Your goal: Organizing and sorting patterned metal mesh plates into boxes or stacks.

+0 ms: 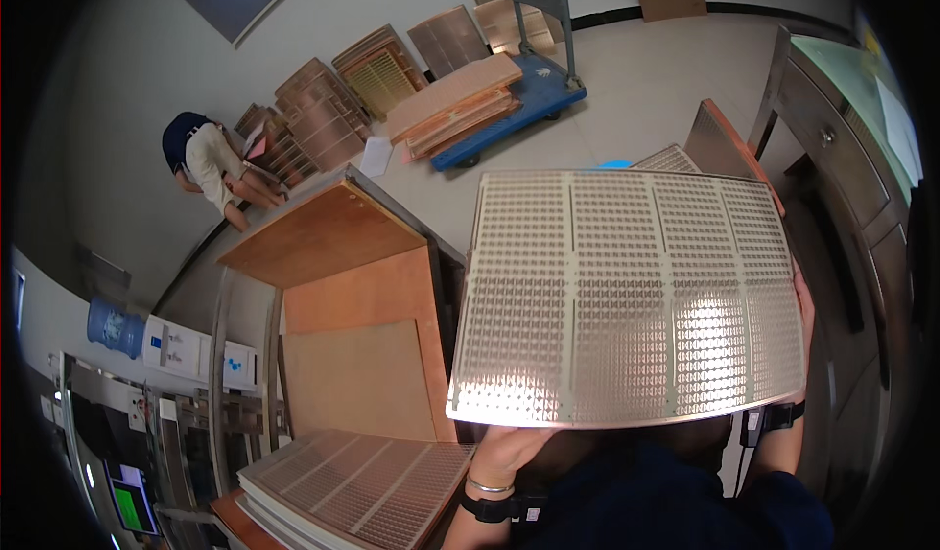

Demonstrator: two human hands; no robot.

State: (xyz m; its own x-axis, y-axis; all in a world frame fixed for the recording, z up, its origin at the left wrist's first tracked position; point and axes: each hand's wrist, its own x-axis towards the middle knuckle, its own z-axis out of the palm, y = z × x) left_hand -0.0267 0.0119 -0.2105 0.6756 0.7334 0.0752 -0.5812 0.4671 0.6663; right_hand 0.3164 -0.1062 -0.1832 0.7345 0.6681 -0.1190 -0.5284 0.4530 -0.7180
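Observation:
A large copper-coloured circuit board panel, patterned with rows of small repeated shapes, is held up in front of me, tilted and catching bright glare. My left hand grips its near edge from below, fingers mostly hidden under it. At the right edge my right hand is closed on the panel, only part of it showing. Whether more sheets lie beneath this one I cannot tell. Lower left, a stack of similar panels rests in an open wooden-backed rack.
A blue trolley carries a pile of copper panels. More panels lean along the wall, where another person bends over. A metal-framed bench stands at right, with upright boards beside it.

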